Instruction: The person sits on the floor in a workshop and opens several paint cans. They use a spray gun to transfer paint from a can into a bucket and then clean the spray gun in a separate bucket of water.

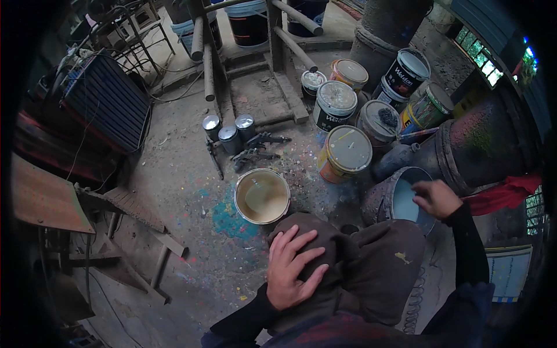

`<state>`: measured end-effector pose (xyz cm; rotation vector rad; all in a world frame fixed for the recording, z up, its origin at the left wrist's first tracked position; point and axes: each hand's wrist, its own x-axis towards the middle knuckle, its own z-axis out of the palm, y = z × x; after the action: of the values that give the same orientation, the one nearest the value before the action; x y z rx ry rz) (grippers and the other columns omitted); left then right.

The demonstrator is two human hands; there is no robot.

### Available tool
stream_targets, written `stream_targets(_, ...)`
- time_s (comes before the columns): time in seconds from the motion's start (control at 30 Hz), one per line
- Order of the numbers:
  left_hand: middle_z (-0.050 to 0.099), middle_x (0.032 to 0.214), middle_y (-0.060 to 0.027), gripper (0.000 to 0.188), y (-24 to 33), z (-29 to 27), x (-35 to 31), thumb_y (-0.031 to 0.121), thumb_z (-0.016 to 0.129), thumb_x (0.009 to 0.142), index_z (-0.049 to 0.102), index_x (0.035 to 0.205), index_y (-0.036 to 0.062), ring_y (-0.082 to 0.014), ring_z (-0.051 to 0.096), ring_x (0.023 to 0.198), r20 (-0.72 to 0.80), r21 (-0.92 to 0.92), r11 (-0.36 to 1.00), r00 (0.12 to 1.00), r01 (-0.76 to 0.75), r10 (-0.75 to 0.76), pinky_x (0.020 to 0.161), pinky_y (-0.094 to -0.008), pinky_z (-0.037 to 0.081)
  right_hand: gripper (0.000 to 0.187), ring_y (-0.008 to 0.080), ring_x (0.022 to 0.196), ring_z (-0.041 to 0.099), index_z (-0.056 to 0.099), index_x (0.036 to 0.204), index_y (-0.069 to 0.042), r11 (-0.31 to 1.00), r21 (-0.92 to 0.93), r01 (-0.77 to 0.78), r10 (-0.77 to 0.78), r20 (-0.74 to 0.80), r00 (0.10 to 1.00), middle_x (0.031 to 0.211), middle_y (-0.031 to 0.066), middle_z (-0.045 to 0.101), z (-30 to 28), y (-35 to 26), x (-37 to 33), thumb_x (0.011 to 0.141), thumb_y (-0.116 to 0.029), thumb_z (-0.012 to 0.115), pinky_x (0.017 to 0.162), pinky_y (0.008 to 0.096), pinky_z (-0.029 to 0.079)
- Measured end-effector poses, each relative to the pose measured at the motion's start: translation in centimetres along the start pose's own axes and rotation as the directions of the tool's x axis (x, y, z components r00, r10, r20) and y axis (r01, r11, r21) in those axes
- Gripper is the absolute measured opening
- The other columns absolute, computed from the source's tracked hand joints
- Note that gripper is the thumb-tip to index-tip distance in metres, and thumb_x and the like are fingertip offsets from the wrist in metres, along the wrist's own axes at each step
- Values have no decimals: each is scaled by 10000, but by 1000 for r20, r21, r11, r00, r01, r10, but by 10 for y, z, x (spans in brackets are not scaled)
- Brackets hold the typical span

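My left hand (294, 265) lies flat on my left knee, its fingers spread and nothing in it. My right hand (436, 198) is over the right side of a grimy bucket (377, 204) of pale bluish liquid. Its fingers are curled together; whatever they may hold is hidden. In front of my left knee stands an uncovered tub (261, 173) with cream-coloured liquid, its inner wall coated. Beyond it, spray guns (255, 155) lie on the floor beside several metal cups (230, 138) with shiny lids.
Several paint buckets, one with a yellow label (344, 153), crowd the right side. A large dark drum (484, 145) lies behind them with a red cloth (503, 196). A metal frame (278, 95) stands ahead. Slatted panel (110, 95) and metal scraps (139, 255) are on the left.
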<state>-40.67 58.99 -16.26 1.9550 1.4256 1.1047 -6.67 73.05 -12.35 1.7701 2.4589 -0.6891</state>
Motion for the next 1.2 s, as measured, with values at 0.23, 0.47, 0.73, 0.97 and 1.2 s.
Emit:
stream_targets(0.23, 576, 1124, -47, 294, -13, -14, -10, 163, 743, 637, 646, 914, 146, -330, 446, 1155, -137, 39, 988, 980, 148, -142, 974, -511, 287, 188, 316, 764, 618, 628, 885, -11, 933, -25, 359, -360, -72, 930, 803, 165, 636, 1, -12, 208, 780, -166, 607, 693, 379, 485)
stream_targets(0.47, 540, 1135, -94, 291, -31, -31, -16, 123, 776, 587, 607, 823, 146, -359, 422, 1167, -108, 86, 970, 970, 226, -217, 969, -517, 300, 197, 308, 742, 625, 643, 852, 3, 948, -135, 289, -315, -260, 913, 766, 165, 642, 60, 0, 447, 769, -168, 590, 687, 387, 486)
stream_targets(0.73, 559, 1104, -81, 255, -47, -36, -8, 174, 789, 570, 615, 755, 197, -356, 423, 1166, -129, 137, 940, 947, 312, -295, 961, -526, 302, 176, 321, 803, 626, 654, 824, -46, 957, -272, 97, -166, -246, 955, 811, 164, 642, 128, -29, 572, 746, -201, 629, 713, 397, 495)
stream_targets(0.97, 575, 1082, -89, 218, -51, -30, 5, 168, 771, 584, 621, 741, 188, -357, 438, 1151, -163, 137, 934, 937, 331, -308, 957, -516, 302, 547, 297, 851, 621, 585, 1023, 6, 750, 166, 640, -660, 251, 709, 868, 148, 652, 234, -99, 538, 615, -306, 773, 764, 369, 490)
stream_targets(1.2, 604, 1023, -98, 143, -52, -31, 22, 185, 722, 656, 621, 739, 130, -326, 518, 1051, -130, 26, 931, 925, 363, -357, 915, -475, 361, 283, 360, 874, 588, 597, 975, -49, 753, -20, 658, -631, 264, 730, 850, 214, 615, 259, -132, 501, 757, -225, 637, 782, 443, 470)
